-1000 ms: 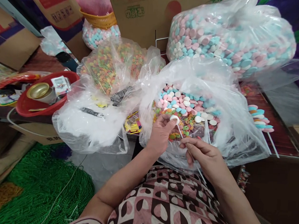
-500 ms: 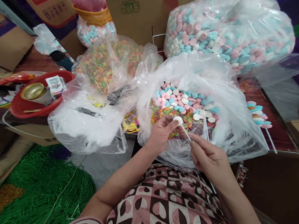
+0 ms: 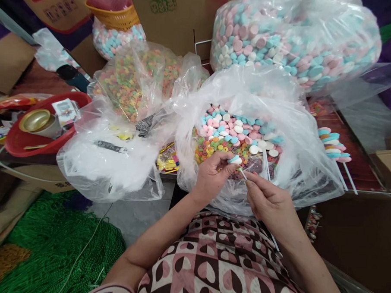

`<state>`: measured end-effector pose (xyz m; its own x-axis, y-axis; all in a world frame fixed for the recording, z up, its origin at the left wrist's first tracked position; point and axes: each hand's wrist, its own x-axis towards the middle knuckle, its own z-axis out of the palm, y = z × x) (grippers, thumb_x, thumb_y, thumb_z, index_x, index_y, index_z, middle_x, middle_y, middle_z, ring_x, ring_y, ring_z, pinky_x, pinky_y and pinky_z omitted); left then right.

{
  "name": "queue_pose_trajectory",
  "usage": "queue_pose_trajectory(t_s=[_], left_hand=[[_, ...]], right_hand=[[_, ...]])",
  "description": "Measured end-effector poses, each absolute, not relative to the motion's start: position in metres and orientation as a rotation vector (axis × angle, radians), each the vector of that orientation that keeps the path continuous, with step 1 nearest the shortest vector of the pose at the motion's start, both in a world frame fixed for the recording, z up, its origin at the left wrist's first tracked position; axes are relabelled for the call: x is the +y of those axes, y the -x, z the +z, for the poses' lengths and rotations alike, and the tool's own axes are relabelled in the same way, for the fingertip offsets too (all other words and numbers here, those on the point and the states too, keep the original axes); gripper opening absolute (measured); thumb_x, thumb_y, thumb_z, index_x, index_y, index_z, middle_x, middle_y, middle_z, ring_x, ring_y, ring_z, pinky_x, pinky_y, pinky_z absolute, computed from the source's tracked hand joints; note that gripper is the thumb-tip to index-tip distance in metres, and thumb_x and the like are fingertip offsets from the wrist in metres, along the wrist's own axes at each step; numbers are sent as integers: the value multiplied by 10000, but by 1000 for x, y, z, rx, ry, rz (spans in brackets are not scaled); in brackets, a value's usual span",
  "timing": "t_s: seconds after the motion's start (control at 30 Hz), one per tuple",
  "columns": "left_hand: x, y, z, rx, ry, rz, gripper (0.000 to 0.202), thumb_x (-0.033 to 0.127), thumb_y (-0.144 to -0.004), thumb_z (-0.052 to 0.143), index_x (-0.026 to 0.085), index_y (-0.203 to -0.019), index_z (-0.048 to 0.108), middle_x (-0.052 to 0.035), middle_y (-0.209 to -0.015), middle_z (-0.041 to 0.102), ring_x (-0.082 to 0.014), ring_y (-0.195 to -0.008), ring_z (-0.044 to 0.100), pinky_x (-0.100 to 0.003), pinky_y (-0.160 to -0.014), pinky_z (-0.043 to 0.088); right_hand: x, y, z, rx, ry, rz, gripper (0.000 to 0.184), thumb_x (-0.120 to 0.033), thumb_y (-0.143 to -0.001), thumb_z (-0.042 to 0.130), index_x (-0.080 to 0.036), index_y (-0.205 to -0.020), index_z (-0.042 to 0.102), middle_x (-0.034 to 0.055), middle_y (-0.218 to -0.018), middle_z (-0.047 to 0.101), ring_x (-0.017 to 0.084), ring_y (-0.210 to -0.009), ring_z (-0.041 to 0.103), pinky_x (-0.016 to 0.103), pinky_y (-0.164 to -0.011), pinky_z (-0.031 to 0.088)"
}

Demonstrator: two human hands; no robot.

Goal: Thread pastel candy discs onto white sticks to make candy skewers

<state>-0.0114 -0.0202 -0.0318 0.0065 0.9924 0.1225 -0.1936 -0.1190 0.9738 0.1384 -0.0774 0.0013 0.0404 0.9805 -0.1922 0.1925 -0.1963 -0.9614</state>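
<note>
My left hand (image 3: 214,175) pinches white and blue disc marshmallows (image 3: 235,160) between thumb and fingers, above the open bag. A white stick (image 3: 243,174) runs from these marshmallows to my right hand (image 3: 268,196), whose fingers are closed round its lower part. A small greenish bit shows on the stick just under the marshmallows; its kind is unclear. Beneath my hands, an open clear plastic bag (image 3: 306,164) holds loose pink, blue and white marshmallows (image 3: 238,129) and colourful gummy rings (image 3: 211,148). Another white stick (image 3: 266,164) stands among them, topped by a white disc.
Finished-looking marshmallow skewers (image 3: 334,146) lie at the right table edge. Behind are a large marshmallow bag (image 3: 293,43) and a gummy ring bag (image 3: 130,83). Leftward are a white-filled plastic bag (image 3: 108,168) and a red basin (image 3: 12,140) holding a gold bowl (image 3: 36,120).
A blue disc now shows with the white one in my left hand, tilted edge-on. Less stick shows between my hands, with a greenish bit on it. The view has shifted slightly.
</note>
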Motion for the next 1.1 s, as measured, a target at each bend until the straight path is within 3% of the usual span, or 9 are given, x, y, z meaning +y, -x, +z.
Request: queue_pose_trajectory(t_s=[0.27,0.4,0.47,0.63,0.87,1.0,1.1], left_hand=[[-26,8,-40,979,-1286,1303,300,450,-888,687,197,-1040,634,1,-824,711,-116,-704,685,-258,-717,580],[-24,10,-36,1025,-1332,1313,299,464,-896,670,201,-1034,632,-10,-885,728,-114,-731,692,-240,-710,581],[-23,12,-36,1061,-1412,1315,269,441,-912,652,202,-1036,641,-20,-932,737,-116,-763,695,-233,-717,577],[-28,13,-35,1127,-1844,1282,227,359,-972,558,200,-1107,647,-58,-1024,755,-156,-932,719,-269,-847,575],[-38,9,-27,960,-2083,1171,279,340,-1020,451,170,-1141,637,-81,-1016,759,-159,-941,727,-258,-847,580],[-37,9,-26,933,-2041,1130,255,325,-1006,477,184,-1129,649,-86,-1070,749,-170,-1019,711,-282,-913,568],[-33,10,-28,1055,-1958,1137,255,344,-999,489,189,-1121,652,-76,-1028,746,-172,-966,712,-283,-864,571]], right_hand=[[-76,-133,-4,-1055,1431,1376,431,-485,-876,646,-147,-1130,728,-83,-470,414,86,-345,342,230,-344,248],[-77,-140,-2,-1038,1383,1547,450,-510,-875,662,-164,-1158,712,-51,-545,530,80,-367,399,225,-377,309],[-78,-144,1,-1060,1391,1620,435,-510,-868,678,-158,-1122,713,-38,-569,557,77,-393,419,217,-396,315],[-82,-145,0,-957,1422,1617,413,-562,-846,690,-171,-978,681,-74,-488,466,60,-354,325,198,-364,215],[-81,-141,-12,-905,1346,1551,427,-565,-848,714,-186,-699,587,-51,-501,501,49,-354,367,189,-360,271],[-77,-141,-16,-834,1298,1570,439,-578,-792,761,-183,-696,594,-48,-527,528,42,-335,351,195,-342,256],[-76,-143,-15,-869,1319,1601,415,-571,-806,748,-180,-755,619,-33,-575,577,47,-360,386,197,-365,288]])
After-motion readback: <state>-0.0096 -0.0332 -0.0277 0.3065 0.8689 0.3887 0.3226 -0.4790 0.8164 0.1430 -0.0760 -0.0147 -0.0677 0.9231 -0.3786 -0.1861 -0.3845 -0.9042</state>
